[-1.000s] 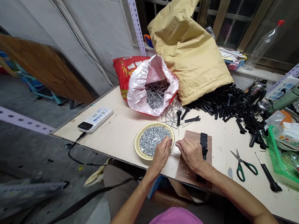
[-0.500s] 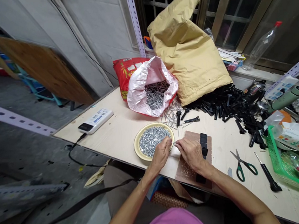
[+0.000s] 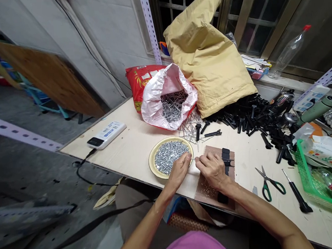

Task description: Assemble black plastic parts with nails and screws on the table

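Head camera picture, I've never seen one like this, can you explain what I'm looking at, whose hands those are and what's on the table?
The camera is worn on a person's head and looks forward and down, so the two bare arms at the bottom are that person's own. The left hand and right hand meet over the table, pinching a thin metal pin between the fingertips. Under the left hand is a plate of small silver pieces. The right hand rests on a brown board. Behind them stand an open bag of pins, a tan sack and a pile of black plastic parts. Green-handled scissors lie at the right.
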Motion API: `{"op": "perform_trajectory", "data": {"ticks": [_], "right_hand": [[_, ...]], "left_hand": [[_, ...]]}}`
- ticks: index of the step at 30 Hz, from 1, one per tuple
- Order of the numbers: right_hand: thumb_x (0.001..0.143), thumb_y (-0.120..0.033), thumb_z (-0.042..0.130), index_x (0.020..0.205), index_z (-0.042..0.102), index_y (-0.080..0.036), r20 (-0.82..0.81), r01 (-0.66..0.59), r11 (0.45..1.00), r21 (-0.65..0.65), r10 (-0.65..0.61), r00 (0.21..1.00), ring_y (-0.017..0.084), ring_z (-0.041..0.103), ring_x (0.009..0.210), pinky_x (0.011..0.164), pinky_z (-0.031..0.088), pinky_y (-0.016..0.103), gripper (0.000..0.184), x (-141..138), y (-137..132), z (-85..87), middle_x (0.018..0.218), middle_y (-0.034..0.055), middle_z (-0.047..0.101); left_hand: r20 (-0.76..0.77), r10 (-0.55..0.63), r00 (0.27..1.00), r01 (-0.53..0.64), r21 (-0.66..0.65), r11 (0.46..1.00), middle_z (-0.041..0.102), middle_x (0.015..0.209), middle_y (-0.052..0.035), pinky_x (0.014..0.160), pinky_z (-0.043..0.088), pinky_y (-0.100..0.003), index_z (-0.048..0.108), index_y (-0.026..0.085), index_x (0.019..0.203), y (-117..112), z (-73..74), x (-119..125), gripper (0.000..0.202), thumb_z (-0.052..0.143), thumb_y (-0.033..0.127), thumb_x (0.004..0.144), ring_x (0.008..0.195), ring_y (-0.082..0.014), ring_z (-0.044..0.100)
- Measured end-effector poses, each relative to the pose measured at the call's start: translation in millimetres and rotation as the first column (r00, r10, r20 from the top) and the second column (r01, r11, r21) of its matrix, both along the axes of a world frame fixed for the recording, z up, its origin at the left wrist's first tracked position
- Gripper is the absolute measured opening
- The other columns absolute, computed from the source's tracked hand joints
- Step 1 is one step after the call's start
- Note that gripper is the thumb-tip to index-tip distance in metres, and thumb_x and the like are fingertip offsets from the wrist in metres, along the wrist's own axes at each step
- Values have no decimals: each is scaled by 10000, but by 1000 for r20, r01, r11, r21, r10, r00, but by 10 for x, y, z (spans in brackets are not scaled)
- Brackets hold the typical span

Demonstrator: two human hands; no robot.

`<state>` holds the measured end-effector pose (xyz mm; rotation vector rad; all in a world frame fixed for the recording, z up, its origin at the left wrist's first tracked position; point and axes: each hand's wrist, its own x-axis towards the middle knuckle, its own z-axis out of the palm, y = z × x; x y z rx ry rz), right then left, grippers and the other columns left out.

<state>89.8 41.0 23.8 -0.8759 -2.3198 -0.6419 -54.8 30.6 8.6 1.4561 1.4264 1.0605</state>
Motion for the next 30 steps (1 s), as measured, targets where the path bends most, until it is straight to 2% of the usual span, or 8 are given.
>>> {"op": "perform_trajectory", "data": {"ticks": [4,8,12,15,19,21,25,30], "right_hand": [[954,-142,406,781,614,-181,18,40,998,-47,-40,999,147,457,608,589,251,298,273,-4,-7,-4,644,8,609],[958,-220,440,751,596,-193,19,112,958,-265,-111,994,135,513,594,570,261,280,260,3,-33,-45,615,-1,612],[956,-278,449,801,598,-192,-65,99,826,-554,-161,985,118,585,616,546,287,237,231,7,-46,-30,697,6,670],[948,-286,454,806,599,-196,-111,64,756,-652,-178,978,133,609,638,550,301,233,222,7,-31,17,748,20,685],[958,-273,428,785,583,-206,-177,-29,630,-776,-173,969,114,577,548,517,303,220,241,11,-4,48,631,-29,646],[959,-248,423,769,582,-204,-158,-18,673,-739,-148,976,110,551,539,514,295,225,251,18,-4,35,616,-29,630],[948,-167,419,810,618,-190,20,54,922,-384,-50,999,148,523,626,562,274,284,243,41,-25,-18,664,27,634],[956,-162,415,885,637,-183,20,37,977,-212,-34,999,151,497,628,602,286,296,234,52,-26,-60,663,20,634]], "left_hand": [[-40,29,999,-27,36,999,317,569,54,560,332,-267,311,239,615,7,-24,12,350,289,500,847,559,-135,352],[-89,59,994,-55,52,997,357,574,48,589,349,-275,315,241,617,16,-50,32,339,278,492,841,576,-141,392],[-89,55,995,-52,38,998,367,577,46,592,353,-275,317,243,619,18,-55,43,342,274,503,836,582,-145,401],[-76,45,996,-42,39,998,356,573,47,577,344,-271,323,243,624,10,-38,40,344,263,500,844,569,-142,383],[-85,34,996,-29,50,998,330,564,50,575,333,-271,320,243,613,6,3,24,337,289,487,843,562,-141,372],[-94,28,995,-23,48,999,315,554,52,575,327,-272,314,242,603,10,15,12,340,309,489,836,563,-143,373],[0,3,1000,-3,-7,1000,289,562,55,526,292,-260,318,237,606,7,8,-1,363,331,523,830,548,-131,331],[196,-9,981,35,-130,991,236,555,73,432,192,-236,307,236,628,-8,-7,19,426,362,621,804,480,-99,221]]}}
